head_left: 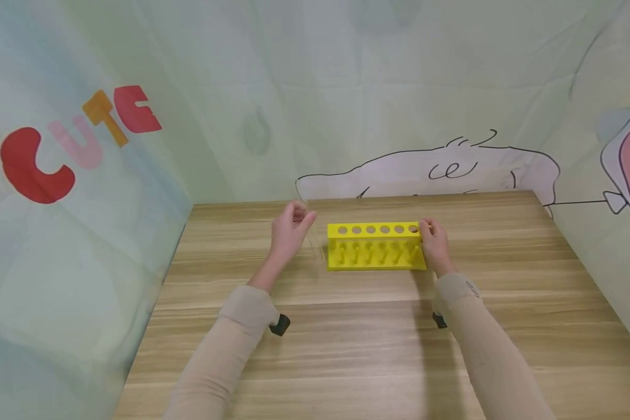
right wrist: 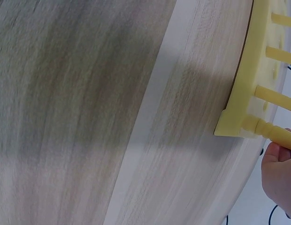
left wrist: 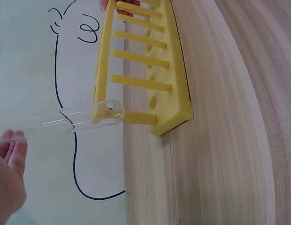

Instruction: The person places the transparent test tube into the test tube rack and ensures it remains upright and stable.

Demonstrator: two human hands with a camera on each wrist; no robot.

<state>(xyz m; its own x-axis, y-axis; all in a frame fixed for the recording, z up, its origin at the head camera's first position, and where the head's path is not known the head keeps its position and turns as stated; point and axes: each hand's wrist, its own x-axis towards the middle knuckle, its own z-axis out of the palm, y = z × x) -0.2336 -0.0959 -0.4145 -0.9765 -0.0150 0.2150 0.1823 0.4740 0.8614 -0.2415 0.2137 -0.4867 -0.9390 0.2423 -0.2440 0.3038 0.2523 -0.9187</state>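
Note:
A yellow test tube rack (head_left: 376, 268) stands upright on the table, with a row of round holes along its top and a row of pegs below. Just beyond its left end, my left hand (head_left: 289, 230) pinches a clear test tube (head_left: 317, 248) near its upper end; the tube slants downward. In the left wrist view the tube's rounded end overlaps the rack's end peg. My right hand (head_left: 434, 242) grips the rack's top right corner, its fingertips at the last hole. The right wrist view shows those fingers (right wrist: 273, 153) close by the end post.
The rack sits toward the back of the wood-grain table (head_left: 336, 350). A printed cloth (head_left: 273, 116) hangs behind the table and along its sides. Small black devices (head_left: 280, 325) are worn at both wrists.

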